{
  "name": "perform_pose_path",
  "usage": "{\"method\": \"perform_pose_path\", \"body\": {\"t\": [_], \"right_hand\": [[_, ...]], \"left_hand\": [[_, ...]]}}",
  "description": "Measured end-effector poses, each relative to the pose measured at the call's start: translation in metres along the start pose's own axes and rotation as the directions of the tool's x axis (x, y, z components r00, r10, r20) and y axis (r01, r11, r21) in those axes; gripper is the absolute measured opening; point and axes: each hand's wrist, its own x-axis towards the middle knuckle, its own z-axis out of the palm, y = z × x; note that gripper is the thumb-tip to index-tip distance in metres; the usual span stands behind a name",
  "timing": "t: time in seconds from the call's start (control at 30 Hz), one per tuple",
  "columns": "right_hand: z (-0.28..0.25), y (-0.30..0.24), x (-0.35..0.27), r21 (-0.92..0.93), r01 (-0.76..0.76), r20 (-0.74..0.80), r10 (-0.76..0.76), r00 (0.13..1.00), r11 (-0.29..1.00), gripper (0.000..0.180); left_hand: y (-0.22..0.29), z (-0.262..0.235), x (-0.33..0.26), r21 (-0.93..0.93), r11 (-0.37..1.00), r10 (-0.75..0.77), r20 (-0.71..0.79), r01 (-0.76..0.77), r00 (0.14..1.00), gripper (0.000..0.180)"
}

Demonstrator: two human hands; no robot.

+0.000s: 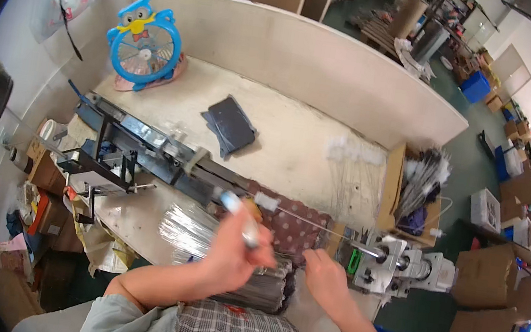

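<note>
My left hand (233,253) is closed around a slim white, blue and grey tool (239,215), smeared by motion; its exact kind cannot be made out. Close by, over the front edge of a brown spotted cloth (293,232), my right hand (328,282) has its fingers pinched together; what they hold, if anything, is hidden. A bundle of thin shiny wires (183,230) lies under and beside my left hand, its dark end (265,291) in front of me. Above both hands, a thin rod (312,221) with a white piece (267,201) stretches toward a metal spindle machine (394,265).
A long dark rail fixture (152,150) with a black frame (99,166) runs along the left. Behind are a dark flat packet (230,124) and a blue cartoon fan (144,50). At right stands a cardboard box (392,191) of wires, with a green clip (353,261) nearer.
</note>
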Motion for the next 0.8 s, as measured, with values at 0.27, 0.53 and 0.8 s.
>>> {"method": "perform_pose_path", "body": {"t": [0.27,0.53,0.8], "right_hand": [[-0.093,0.009,0.005,-0.138,0.009,-0.102,-0.023,0.995,0.990,0.018],[-0.110,0.044,0.022,0.223,-0.169,-0.354,0.241,0.904,0.960,0.023],[-0.073,0.044,0.042,0.307,-0.066,-0.343,0.175,0.923,0.950,0.020]], "left_hand": [[0.035,-0.069,-0.031,0.125,0.991,-0.050,-0.034,0.054,0.998,0.035],[-0.009,0.028,0.019,0.686,0.278,0.032,0.693,-0.672,0.721,0.020],[-0.080,0.052,0.099,0.582,-0.445,0.140,0.796,-0.680,0.589,0.004]]}}
